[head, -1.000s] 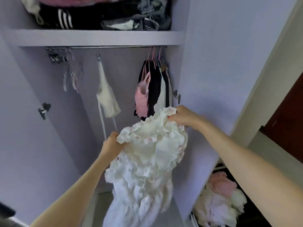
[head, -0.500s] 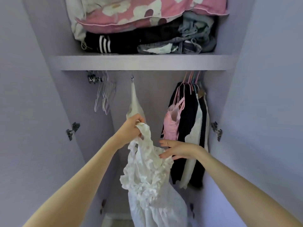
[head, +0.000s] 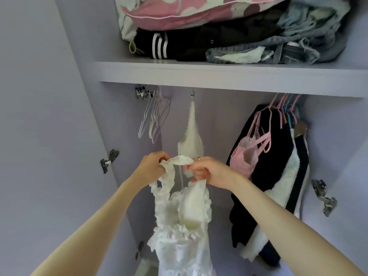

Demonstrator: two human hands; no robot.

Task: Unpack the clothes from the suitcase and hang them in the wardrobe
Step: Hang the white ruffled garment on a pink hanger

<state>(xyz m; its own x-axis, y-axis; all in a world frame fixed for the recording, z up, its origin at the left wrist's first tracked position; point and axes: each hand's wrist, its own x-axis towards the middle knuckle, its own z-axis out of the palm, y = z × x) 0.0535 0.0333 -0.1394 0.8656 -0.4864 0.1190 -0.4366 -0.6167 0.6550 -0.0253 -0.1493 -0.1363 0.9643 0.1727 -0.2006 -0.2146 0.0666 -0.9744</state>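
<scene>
A white ruffled dress [head: 183, 222] hangs from both my hands inside the open lilac wardrobe [head: 219, 74]. My left hand [head: 152, 166] grips one end of its lacy shoulder strap. My right hand [head: 207, 172] pinches the other end of the strap and the top of the bodice. The strap stretches between the two hands, just below a white knitted top [head: 192, 136] that hangs from the rail. Several empty hangers [head: 154, 118] hang at the rail's left end. The suitcase is out of view.
At the right of the rail hang a pink camisole [head: 246, 156], black garments [head: 266, 156] and a white fluffy piece. The shelf above holds a pink flowered pillow [head: 189, 8], black striped clothing and denim. Metal hinges [head: 324, 198] stick out from both side walls.
The view has closed in on the rail. My right hand, open half a second ago, now pinches the dress's strap, and both hands spread it apart in front of the knitted top.
</scene>
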